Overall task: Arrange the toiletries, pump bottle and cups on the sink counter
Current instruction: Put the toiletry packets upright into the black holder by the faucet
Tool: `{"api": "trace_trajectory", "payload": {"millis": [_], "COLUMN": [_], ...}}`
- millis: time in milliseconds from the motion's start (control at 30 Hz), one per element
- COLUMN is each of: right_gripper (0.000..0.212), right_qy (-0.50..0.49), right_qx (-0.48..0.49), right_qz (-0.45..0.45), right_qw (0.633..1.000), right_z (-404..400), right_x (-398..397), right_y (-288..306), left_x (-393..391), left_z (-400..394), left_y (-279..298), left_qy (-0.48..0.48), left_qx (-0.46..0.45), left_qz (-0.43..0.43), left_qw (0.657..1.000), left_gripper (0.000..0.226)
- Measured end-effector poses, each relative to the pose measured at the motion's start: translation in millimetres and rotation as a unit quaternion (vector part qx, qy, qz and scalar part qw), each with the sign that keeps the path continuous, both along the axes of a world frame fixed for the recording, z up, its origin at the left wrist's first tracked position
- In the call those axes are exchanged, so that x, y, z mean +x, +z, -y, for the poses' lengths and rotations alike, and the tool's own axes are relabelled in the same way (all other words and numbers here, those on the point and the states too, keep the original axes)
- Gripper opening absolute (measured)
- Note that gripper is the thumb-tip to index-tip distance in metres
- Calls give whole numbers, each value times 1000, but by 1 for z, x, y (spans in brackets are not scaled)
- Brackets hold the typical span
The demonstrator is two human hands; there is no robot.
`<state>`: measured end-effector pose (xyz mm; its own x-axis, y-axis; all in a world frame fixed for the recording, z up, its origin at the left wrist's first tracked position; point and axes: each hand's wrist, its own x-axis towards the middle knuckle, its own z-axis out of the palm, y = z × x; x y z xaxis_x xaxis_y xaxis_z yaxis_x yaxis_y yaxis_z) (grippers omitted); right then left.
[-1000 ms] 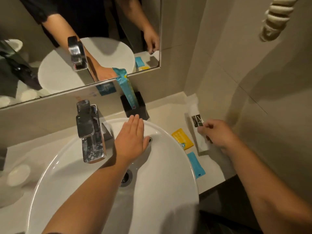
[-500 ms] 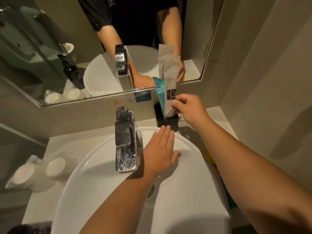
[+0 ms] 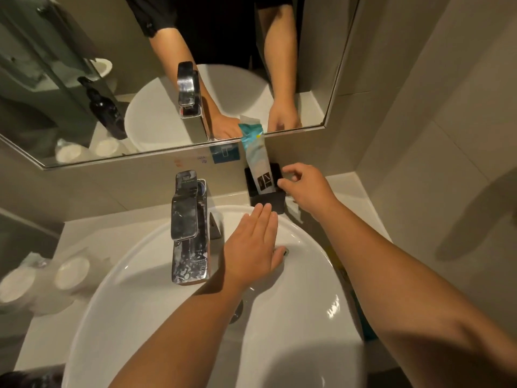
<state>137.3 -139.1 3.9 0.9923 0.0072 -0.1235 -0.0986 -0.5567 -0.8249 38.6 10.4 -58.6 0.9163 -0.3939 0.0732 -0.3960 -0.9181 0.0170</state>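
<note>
The white sachet (image 3: 261, 175) stands upright in the black holder (image 3: 275, 198) against the back wall, in front of a teal packet (image 3: 251, 138), just left of my right hand (image 3: 306, 189). That grip is released, fingers loosely spread at the holder's right rim, holding nothing. My left hand (image 3: 251, 245) lies flat and open on the basin (image 3: 307, 317) rim beside the faucet (image 3: 188, 228); two wrapped cups (image 3: 71, 273) sit on the table far left.

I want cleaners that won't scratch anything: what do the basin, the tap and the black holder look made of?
Basin: glazed white ceramic, by its glossy highlights. Tap: polished chrome-look metal, mirror reflections under water spots. Black holder: matte, no shine; plastic or coated metal, can't tell which.
</note>
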Motion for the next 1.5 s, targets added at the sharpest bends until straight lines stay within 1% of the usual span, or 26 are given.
{"api": "trace_trajectory", "payload": {"millis": [67,133,200,267,333,400,467,567,667,700,767,800,867,933,967,1033,1100,1133,1267,1333,1400,1500], "right_gripper": [31,22,14,12,16,21,31,43,42,37,20,14,25,26,23,21,21,20,27,22,16,40], "right_qy": [-44,-95,-135,-145,-121,-72,-47,-68,-71,-64,-52,-54,-82,-115,-117,-106,-108,-109,-102,-97,-103,-119], "right_qx": [38,43,-16,-105,-192,-251,-276,-298,-299,-290,-256,-221,-114,-9,13,23,59,47,-84,-132,-139,-88], "right_qz": [4,22,27,-17,-87,-124,-124,-105,-111,-122,-153,-169,-187,-188,-191,-207,-242,-251,-238,-233,-232,-253], "right_qw": [998,994,990,984,970,957,952,946,945,947,953,959,972,975,975,972,962,961,962,959,957,956], "right_z": [18,45,78,107,123,123,116,102,91,88,88,91,101,114,120,128,127,124,114,109,107,107], "right_x": [-8,-26,-56,-95,-137,-167,-178,-167,-143,-134,-119,-115,-116,-130,-141,-167,-191,-199,-206,-204,-204,-203], "right_y": [8,12,7,-8,-25,-40,-49,-53,-51,-51,-51,-49,-40,-24,-16,-8,-11,-15,-38,-41,-42,-42], "left_x": [1,1,1,1,1,1,0,-1,-2,-3,-3,-3,-3,-2,-2,-2,-2,-2,-4,-4,-4,-5], "left_z": [0,-1,-1,0,0,1,1,2,3,3,3,3,2,2,2,2,3,2,3,4,4,3], "left_y": [-1,-2,-2,-2,-1,0,2,3,5,6,6,5,4,4,4,5,5,6,8,8,9,8], "left_qy": [-2,-7,-10,-11,-11,-8,-11,-10,-10,-9,-8,-9,-11,-12,-12,-11,-10,-10,-6,-5,-4,-4], "left_qx": [3,4,10,15,22,29,28,23,25,28,31,31,29,22,19,19,28,31,30,28,29,29], "left_qz": [4,13,20,23,22,20,16,7,12,15,19,20,18,15,14,12,8,7,3,4,3,2], "left_qw": [1000,1000,1000,1000,999,999,999,1000,1000,999,999,999,999,1000,1000,1000,1000,999,1000,1000,1000,1000], "left_gripper": [67,67,68,69,70,70,70,70,70,71,71,71,70,70,70,70,71,72,72,72,71,71]}}
